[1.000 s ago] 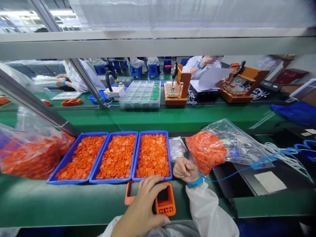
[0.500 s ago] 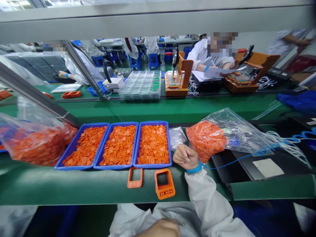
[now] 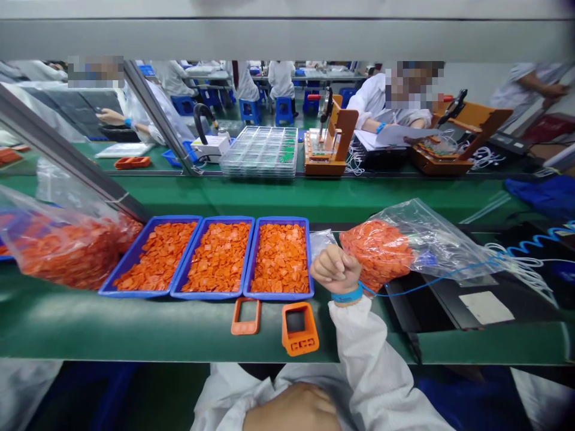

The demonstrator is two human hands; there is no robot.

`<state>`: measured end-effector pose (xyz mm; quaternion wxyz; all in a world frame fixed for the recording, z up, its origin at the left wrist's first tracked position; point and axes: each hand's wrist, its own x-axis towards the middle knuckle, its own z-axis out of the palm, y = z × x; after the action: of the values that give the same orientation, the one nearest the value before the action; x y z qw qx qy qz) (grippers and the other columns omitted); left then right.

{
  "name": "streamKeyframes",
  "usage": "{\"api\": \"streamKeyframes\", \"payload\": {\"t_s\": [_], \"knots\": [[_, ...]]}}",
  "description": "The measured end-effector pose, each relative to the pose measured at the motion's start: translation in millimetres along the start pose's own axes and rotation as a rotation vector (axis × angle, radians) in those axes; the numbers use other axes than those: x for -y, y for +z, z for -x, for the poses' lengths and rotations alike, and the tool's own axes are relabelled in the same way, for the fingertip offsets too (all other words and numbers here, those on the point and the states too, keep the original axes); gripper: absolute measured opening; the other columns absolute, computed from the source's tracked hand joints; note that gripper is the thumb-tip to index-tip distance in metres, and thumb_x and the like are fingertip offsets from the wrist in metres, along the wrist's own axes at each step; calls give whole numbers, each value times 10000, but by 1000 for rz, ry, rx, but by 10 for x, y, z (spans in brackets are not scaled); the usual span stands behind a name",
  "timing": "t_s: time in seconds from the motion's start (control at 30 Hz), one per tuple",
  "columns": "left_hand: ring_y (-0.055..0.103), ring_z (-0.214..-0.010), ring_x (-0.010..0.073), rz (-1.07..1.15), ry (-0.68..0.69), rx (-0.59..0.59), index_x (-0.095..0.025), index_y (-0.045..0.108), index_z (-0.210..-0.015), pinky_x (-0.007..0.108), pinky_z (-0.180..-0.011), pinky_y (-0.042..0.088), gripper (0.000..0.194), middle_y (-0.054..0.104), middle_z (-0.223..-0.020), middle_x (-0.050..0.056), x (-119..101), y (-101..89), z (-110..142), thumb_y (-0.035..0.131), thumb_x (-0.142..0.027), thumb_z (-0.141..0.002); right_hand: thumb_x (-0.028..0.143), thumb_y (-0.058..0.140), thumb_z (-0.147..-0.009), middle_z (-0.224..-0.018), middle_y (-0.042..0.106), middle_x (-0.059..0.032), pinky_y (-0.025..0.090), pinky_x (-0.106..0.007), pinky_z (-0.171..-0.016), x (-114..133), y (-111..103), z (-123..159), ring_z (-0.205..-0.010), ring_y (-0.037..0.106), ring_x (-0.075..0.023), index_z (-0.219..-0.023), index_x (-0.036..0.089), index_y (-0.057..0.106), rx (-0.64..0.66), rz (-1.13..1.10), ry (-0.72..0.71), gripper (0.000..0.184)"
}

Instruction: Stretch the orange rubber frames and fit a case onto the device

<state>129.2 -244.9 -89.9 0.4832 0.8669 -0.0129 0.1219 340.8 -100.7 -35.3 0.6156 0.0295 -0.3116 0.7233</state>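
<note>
My right hand (image 3: 335,268), with a blue wrist strap (image 3: 347,295) and cord on it, is curled into a loose fist above the bench. Nothing shows between its fingers. It is between the right-hand blue tray (image 3: 310,257) of small flat orange pieces and a clear bag (image 3: 377,248) of similar pieces. A small clear bag (image 3: 322,238) lies partly hidden behind it. Low in front of my body is my left hand (image 3: 291,412), blurred and cut off by the picture's edge, its fingers not clear. An orange frame (image 3: 245,317) and a thicker orange housing (image 3: 300,329) lie before the trays.
Two more blue trays (image 3: 175,294) of orange pieces stand alongside, with a large bag (image 3: 67,254) at left. A slanted metal post (image 3: 72,143) crosses the left side. Black equipment (image 3: 431,311) and cables lie right. Across the bench are clear trays (image 3: 260,152), orange fixtures (image 3: 330,137) and co-workers.
My right hand has lifted slightly toward me, still curled. My left hand shows more at the bottom edge. The view has shifted a little; trays, bags and orange parts stay in place.
</note>
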Motion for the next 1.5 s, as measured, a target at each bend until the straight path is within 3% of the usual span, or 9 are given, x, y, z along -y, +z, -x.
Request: {"api": "streamKeyframes", "payload": {"t_s": [0.2, 0.27, 0.37, 0.53, 0.77, 0.93, 1.03, 1.17, 1.5], "knots": [[715, -955, 259, -345, -182, -501, -290, 683, -1062, 432, -888, 548, 113, 768, -987, 71, -394, -641, 202, 624, -382, -1033, 354, 732, -892, -413, 329, 133, 313, -191, -427, -91, -113, 106, -365, 145, -68, -651, 234, 584, -6, -81, -81, 307], [656, -1224, 358, -494, -310, -612, -277, 660, -1227, 542, -1012, 510, 374, 710, -1309, 151, -376, -823, 224, 750, -499, -940, 353, 736, -885, -413, 338, 129, 306, -195, -426, -94, -132, 137, -360, 156, -66, -644, 230, 584, -12, -82, -79, 310], [545, -1391, 444, -570, -405, -547, -272, 610, -1346, 657, -1099, 427, 691, 601, -1503, 194, -234, -943, 204, 837, -637, -805, 352, 754, -871, -402, 330, 131, 277, -195, -409, -95, -136, 140, -350, 160, -59, -618, 225, 559, -25, -61, -55, 344], [582, -1363, 414, -549, -433, -501, -270, 637, -1274, 652, -1128, 402, 536, 651, -1450, 170, -121, -907, 161, 845, -515, -845, 390, 764, -868, -389, 289, 138, 233, -193, -385, -102, -102, 119, -339, 149, -56, -586, 224, 499, -54, -8, -31, 421], [654, -1223, 346, -523, -277, -736, -292, 607, -1271, 543, -1015, 539, 515, 636, -1370, 159, -177, -958, 190, 777, -588, -885, 445, 820, -821, -493, 379, 101, 285, -203, -419, -106, 42, 110, -417, 263, -95, -677, 240, 572, -110, 110, -3, 353], [607, -1307, 337, -553, -189, -936, -297, 544, -1350, 533, -1043, 563, 530, 517, -1440, 157, -130, -1165, 184, 737, -563, -934, 310, 951, -724, -1015, 678, -19, 540, -260, -725, -234, 76, 93, -876, 628, -171, -1004, 275, 686, -220, 244, -12, 387], [592, -1350, 336, -588, -136, -974, -307, 534, -1352, 547, -1089, 554, 537, 481, -1465, 144, -95, -1324, 96, 773, -523, -922, 439, 972, -708, -1274, 669, -73, 543, -361, -971, -312, 52, 91, -1175, 631, -240, -1158, 285, 661, -243, 357, 56, 568], [565, -1400, 317, -634, -78, -940, -299, 518, -1366, 528, -1127, 548, 549, 447, -1489, 137, -55, -1486, -77, 787, -481, -923, 741, 870, -677, -1215, 712, -84, 501, -432, -1057, -342, 1, 101, -1180, 663, -272, -1204, 281, 639, -234, 468, 95, 736], [585, -1370, 362, -845, -236, -752, -271, 591, -1339, 536, -1110, 491, 516, 550, -1502, 164, 60, -1655, -359, 808, -448, -907, 859, 595, -840, -1093, 785, -91, 563, -465, -942, -359, -7, 163, -1075, 737, -304, -1243, 268, 652, -253, 408, 287, 718]]}}
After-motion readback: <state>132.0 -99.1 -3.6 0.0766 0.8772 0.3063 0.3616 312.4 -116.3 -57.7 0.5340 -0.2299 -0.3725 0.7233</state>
